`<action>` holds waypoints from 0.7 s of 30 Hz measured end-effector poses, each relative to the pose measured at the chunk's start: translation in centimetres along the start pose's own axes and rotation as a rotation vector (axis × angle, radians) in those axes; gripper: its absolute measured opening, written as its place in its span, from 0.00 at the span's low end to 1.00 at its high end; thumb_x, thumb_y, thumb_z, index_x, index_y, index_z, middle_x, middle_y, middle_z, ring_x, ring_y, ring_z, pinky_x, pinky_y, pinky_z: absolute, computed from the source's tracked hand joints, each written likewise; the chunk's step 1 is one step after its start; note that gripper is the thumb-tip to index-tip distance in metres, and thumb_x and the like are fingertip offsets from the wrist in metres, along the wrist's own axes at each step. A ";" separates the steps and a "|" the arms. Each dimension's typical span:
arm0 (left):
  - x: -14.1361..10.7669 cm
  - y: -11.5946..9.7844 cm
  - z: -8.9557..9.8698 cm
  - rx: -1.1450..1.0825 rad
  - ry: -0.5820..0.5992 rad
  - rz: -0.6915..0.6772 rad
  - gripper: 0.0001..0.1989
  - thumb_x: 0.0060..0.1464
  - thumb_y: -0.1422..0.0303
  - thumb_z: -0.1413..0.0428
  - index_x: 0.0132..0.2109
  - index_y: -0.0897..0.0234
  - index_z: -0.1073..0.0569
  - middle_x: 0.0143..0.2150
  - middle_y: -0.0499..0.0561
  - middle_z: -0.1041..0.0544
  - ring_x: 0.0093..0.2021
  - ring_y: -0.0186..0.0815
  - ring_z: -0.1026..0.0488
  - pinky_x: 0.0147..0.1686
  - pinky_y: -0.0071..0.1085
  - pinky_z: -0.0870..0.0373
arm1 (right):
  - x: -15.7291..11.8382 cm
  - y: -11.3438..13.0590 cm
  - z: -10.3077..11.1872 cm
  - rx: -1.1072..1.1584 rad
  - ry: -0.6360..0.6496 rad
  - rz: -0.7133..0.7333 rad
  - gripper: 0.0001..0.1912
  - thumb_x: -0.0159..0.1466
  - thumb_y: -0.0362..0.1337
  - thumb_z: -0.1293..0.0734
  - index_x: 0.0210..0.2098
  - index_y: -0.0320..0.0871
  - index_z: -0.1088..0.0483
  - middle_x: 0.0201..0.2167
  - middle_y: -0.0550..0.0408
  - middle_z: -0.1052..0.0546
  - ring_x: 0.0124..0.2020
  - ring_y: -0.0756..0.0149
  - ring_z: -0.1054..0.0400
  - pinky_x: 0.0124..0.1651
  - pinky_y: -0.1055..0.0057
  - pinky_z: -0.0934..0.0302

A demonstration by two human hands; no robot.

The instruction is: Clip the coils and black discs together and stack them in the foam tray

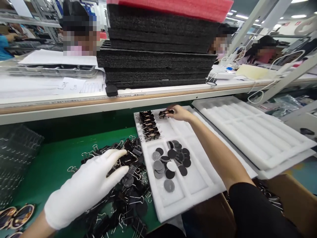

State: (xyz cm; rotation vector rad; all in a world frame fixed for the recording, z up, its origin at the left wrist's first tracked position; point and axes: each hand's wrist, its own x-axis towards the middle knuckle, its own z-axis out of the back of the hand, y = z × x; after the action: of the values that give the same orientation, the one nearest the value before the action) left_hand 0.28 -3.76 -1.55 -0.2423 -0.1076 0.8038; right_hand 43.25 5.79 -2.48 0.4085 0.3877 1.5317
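My left hand (91,181), in a white glove, reaches over a heap of black binder clips (128,205), thumb and fingers apart around some clips at the heap's upper part. My bare right hand (177,113) is at the top of a white foam tray (205,180), its fingertips closed on a black binder clip assembly (163,114). Left of it, a column of clipped assemblies (149,125) stands in the tray's upper left compartment. Dark and grey round discs (172,153) lie loose in the tray's lower part.
More white foam trays (247,129) are stacked at the right. Clear plastic pieces (17,162) and sunglasses (22,216) lie at the left. A shelf edge (74,109) crosses above, holding stacked black foam (158,62). Other people sit beyond it. A cardboard box (292,205) stands lower right.
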 end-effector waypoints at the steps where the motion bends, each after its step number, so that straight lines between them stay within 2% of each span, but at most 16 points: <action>1: 0.1 -0.1 0.2 -0.001 -0.003 -0.001 0.25 0.69 0.49 0.54 0.67 0.50 0.33 0.66 0.49 0.27 0.62 0.46 0.26 0.61 0.44 0.27 | 1.5 -1.0 -0.2 -0.034 -0.027 -0.031 0.13 0.70 0.40 0.30 0.52 0.40 0.25 0.55 0.48 0.23 0.55 0.53 0.27 0.58 0.52 0.32; 4: 0.4 -0.4 0.7 -0.009 -0.001 0.014 0.23 0.70 0.51 0.54 0.64 0.50 0.30 0.65 0.48 0.25 0.60 0.44 0.24 0.59 0.43 0.25 | 4.9 -2.5 -1.3 -0.114 -0.066 -0.112 0.17 0.72 0.43 0.32 0.57 0.43 0.28 0.58 0.47 0.26 0.54 0.55 0.28 0.56 0.51 0.30; 7: 0.5 -0.6 0.9 -0.006 0.020 0.019 0.22 0.70 0.52 0.54 0.63 0.50 0.29 0.64 0.48 0.24 0.59 0.44 0.23 0.58 0.42 0.24 | 6.6 -3.1 -2.3 -0.146 -0.052 -0.139 0.16 0.72 0.44 0.32 0.56 0.44 0.28 0.58 0.47 0.26 0.54 0.56 0.28 0.56 0.53 0.29; 11: 0.4 -0.6 1.1 -0.001 0.040 0.000 0.21 0.71 0.54 0.55 0.63 0.52 0.28 0.62 0.49 0.23 0.58 0.43 0.22 0.58 0.42 0.24 | 7.3 -3.9 -2.7 -0.118 -0.002 -0.106 0.15 0.73 0.44 0.33 0.55 0.46 0.27 0.57 0.48 0.25 0.52 0.58 0.27 0.54 0.57 0.28; 15: 0.5 -0.6 1.3 0.007 0.053 -0.017 0.21 0.71 0.55 0.55 0.63 0.54 0.28 0.62 0.51 0.23 0.57 0.43 0.22 0.57 0.42 0.24 | 7.5 -4.5 -3.0 -0.107 0.019 -0.081 0.16 0.73 0.44 0.33 0.56 0.45 0.28 0.57 0.48 0.25 0.52 0.57 0.27 0.54 0.56 0.28; 21: 0.5 -0.7 1.1 0.022 0.082 -0.025 0.22 0.71 0.54 0.57 0.63 0.53 0.30 0.63 0.51 0.24 0.56 0.43 0.22 0.55 0.43 0.24 | 7.8 -3.3 -3.7 -0.140 0.046 -0.075 0.16 0.72 0.43 0.32 0.56 0.44 0.28 0.58 0.47 0.26 0.54 0.55 0.28 0.57 0.52 0.30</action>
State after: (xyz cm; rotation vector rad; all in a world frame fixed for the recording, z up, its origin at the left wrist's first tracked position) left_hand 0.88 -3.70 -0.34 -0.2525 -0.0245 0.7685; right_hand 44.39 13.68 -7.25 0.2470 0.3262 1.4868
